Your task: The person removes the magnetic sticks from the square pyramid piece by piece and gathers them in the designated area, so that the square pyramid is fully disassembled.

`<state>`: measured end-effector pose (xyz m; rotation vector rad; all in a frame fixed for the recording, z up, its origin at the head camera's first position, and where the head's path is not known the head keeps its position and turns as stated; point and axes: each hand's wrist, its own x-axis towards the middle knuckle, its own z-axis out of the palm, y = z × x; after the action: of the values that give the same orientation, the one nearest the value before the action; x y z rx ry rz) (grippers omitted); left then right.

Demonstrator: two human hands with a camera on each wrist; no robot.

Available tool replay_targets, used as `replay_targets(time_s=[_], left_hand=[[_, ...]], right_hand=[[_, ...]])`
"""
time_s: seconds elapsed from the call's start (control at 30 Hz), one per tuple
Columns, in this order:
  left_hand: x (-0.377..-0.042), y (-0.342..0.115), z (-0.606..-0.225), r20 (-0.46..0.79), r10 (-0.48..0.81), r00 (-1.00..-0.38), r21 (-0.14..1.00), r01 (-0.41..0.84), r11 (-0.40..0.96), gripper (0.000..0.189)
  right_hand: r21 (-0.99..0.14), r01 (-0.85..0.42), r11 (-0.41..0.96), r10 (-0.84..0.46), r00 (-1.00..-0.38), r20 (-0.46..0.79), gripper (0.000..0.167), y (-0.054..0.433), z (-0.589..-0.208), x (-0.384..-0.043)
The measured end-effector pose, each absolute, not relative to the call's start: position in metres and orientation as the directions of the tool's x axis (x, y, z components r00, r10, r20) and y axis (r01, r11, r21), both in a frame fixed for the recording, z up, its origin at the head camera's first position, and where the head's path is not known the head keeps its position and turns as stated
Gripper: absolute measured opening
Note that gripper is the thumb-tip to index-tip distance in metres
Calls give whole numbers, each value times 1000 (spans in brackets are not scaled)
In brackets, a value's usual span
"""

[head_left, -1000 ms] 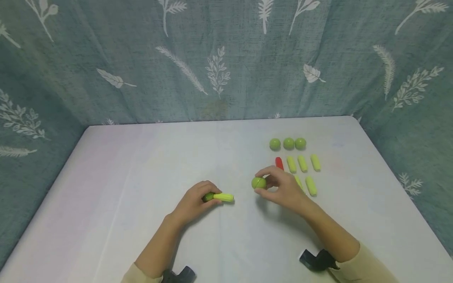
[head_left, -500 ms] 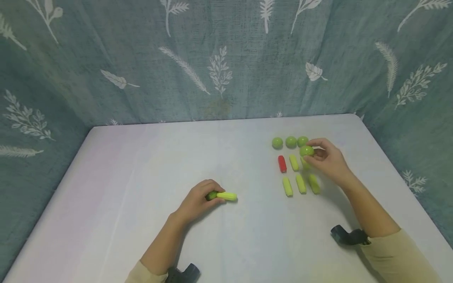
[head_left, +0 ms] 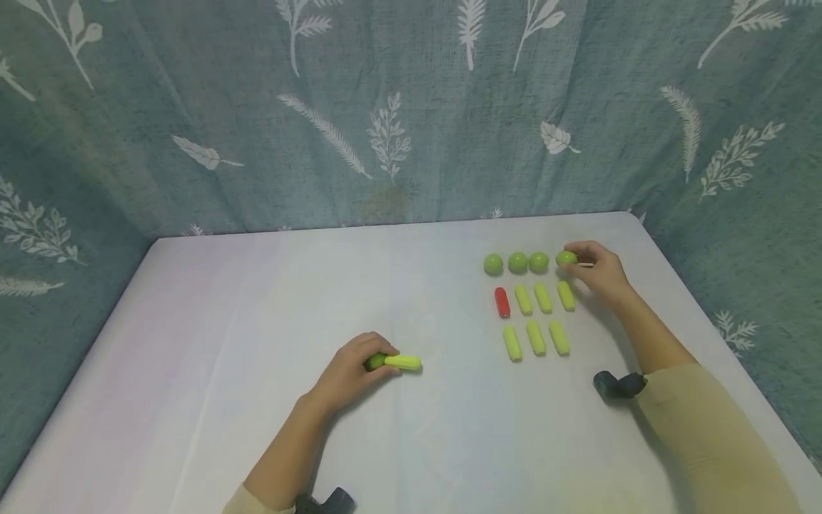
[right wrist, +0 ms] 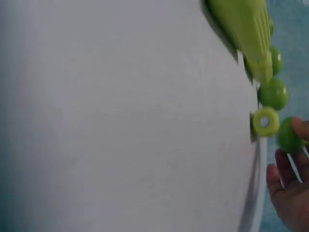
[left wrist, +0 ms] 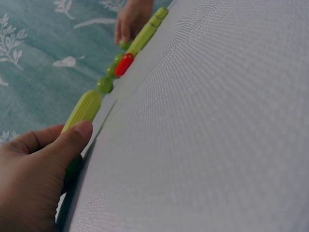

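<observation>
My left hand [head_left: 349,371] pinches a yellow-green ridged stick [head_left: 404,363] with a darker green rounded end, close over the white table. In the left wrist view, the thumb [left wrist: 77,135] lies along this stick and hides part of the green end. At the back right, my right hand [head_left: 597,268] holds a green ball [head_left: 566,258] between thumb and fingers. It is at the right end of a row of three other green balls [head_left: 517,262]. The right wrist view shows that ball [right wrist: 289,135] beside a short hollow yellow-green piece [right wrist: 265,122].
In front of the ball row lie a red stick [head_left: 502,303] and three yellow-green sticks [head_left: 543,298]. Three more such sticks [head_left: 536,338] form a nearer row. A patterned teal curtain [head_left: 321,143] stands behind the white table [head_left: 257,300].
My right hand has carried the green ball from the middle of the table to the right and back, to the end of the ball row. The left hand has stayed in place.
</observation>
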<state>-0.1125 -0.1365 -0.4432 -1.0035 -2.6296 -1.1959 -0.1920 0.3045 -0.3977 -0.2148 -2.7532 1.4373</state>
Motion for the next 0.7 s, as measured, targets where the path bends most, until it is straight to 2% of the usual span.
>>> replay_targets(time_s=[0.17, 0.33, 0.53, 0.7], left_hand=[[-110, -136, -441, 335, 514, -790, 652, 588, 479, 26], [-112, -135, -442, 322, 512, -796, 659, 577, 482, 25], [-112, -133, -443, 321, 513, -796, 662, 576, 479, 24], [-112, -136, -441, 325, 512, -795, 656, 579, 484, 25]], right_hand=[[-833, 155, 531, 167, -983, -76, 44, 311, -401, -203], [-806, 146, 574, 112, -989, -99, 47, 315, -403, -203], [-766, 116, 632, 95, -993, -72, 51, 318, -404, -203], [-770, 120, 627, 110, -992, -65, 55, 315, -410, -206]])
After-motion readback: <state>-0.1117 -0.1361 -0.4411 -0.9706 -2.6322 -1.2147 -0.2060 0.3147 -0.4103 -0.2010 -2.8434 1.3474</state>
